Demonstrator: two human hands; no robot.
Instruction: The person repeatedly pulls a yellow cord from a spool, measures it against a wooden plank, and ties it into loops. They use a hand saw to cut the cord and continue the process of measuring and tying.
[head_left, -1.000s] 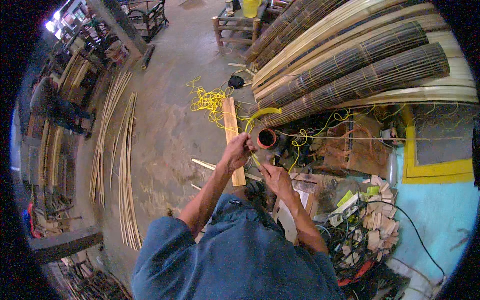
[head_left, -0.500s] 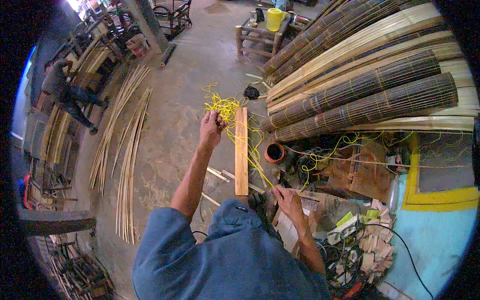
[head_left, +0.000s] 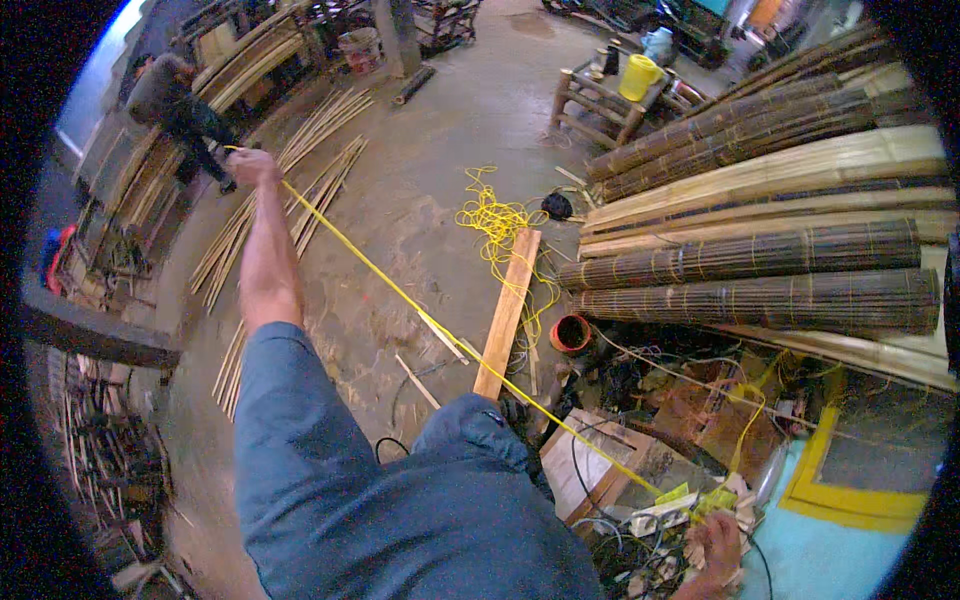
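A yellow cord [head_left: 560,419] is stretched taut in a diagonal across my front. My left hand [head_left: 256,167], reaching out to the far left, has its fingers closed round one part of it. At the lower right my right hand [head_left: 714,548] is curled at the other end of the stretch, partly blurred. Beneath the cord lies a flat wooden board [head_left: 508,312] that slants away from my lap. A loose tangle of the same yellow cord [head_left: 492,220] rests on the floor by the board's far end.
Rolled slat blinds [head_left: 760,295] and pale strips are stacked at the right. Wood offcuts [head_left: 665,515] and cables crowd near my right hand. An orange-rimmed pot [head_left: 571,334] stands beside the board. Thin sticks [head_left: 325,195] lie on the left floor; a person [head_left: 175,105] bends beyond them.
My hands have spread far apart, the left outward to the far left, the right down to the lower right, drawing the cord into a long straight line. The view has turned.
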